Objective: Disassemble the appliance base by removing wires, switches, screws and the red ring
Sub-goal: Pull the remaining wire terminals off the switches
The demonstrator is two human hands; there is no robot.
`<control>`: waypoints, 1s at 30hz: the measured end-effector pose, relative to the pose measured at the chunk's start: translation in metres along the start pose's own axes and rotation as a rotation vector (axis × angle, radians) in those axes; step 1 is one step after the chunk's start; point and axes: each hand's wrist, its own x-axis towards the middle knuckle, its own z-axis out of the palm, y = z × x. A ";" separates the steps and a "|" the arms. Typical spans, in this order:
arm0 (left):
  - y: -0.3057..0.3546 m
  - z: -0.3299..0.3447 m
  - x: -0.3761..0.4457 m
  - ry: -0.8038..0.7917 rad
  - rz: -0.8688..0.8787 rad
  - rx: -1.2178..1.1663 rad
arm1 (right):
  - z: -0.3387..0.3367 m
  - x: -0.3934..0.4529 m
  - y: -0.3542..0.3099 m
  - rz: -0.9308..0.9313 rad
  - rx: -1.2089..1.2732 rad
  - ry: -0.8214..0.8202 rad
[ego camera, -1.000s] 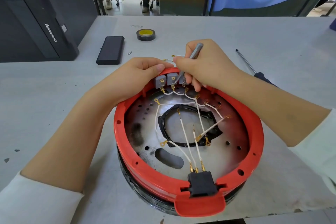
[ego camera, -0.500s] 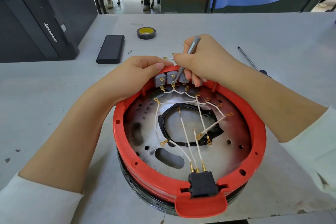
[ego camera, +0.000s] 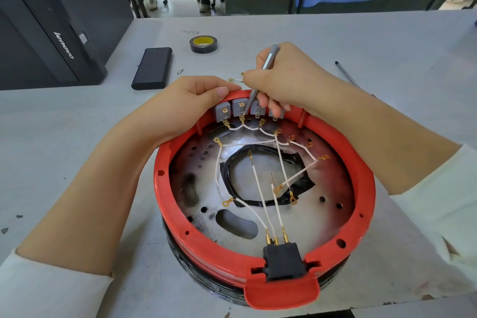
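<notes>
The round appliance base lies upside down on the table, a red ring (ego camera: 165,204) around its metal plate (ego camera: 322,217). Several grey switches (ego camera: 222,113) sit in a row inside the ring's far edge. White wires (ego camera: 260,188) with gold terminals run across the plate to a black plug socket (ego camera: 282,259) at the near edge. My left hand (ego camera: 191,103) grips the ring's far rim beside the switches. My right hand (ego camera: 286,80) holds a thin grey tool (ego camera: 267,63), its tip down between the switches.
A black tape roll (ego camera: 203,44), a black flat case (ego camera: 152,67) and a small screwdriver bit (ego camera: 180,71) lie beyond the base. A long screwdriver (ego camera: 347,73) lies at the right. A black computer case (ego camera: 46,33) stands at the far left.
My right hand has shifted slightly with the tool, whose tip stays at the switches. My left hand keeps its grip on the rim.
</notes>
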 end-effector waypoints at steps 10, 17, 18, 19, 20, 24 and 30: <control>-0.001 -0.002 0.002 -0.003 0.020 0.044 | 0.001 0.005 0.000 0.021 -0.037 -0.004; -0.004 0.000 0.001 0.035 0.003 -0.012 | 0.005 0.001 0.005 -0.076 -0.012 0.117; -0.004 0.000 0.000 0.035 0.004 -0.016 | 0.006 -0.001 0.006 -0.103 0.018 0.141; -0.004 0.000 0.000 0.031 0.006 -0.020 | 0.006 -0.002 0.006 -0.128 0.035 0.158; -0.004 0.000 0.000 0.025 0.010 -0.021 | 0.007 -0.003 0.006 -0.151 0.035 0.169; -0.005 0.000 0.000 0.022 0.040 -0.036 | 0.011 -0.006 0.007 -0.223 -0.025 0.188; -0.006 0.000 0.001 0.012 0.039 -0.061 | 0.009 -0.006 0.007 -0.206 -0.059 0.104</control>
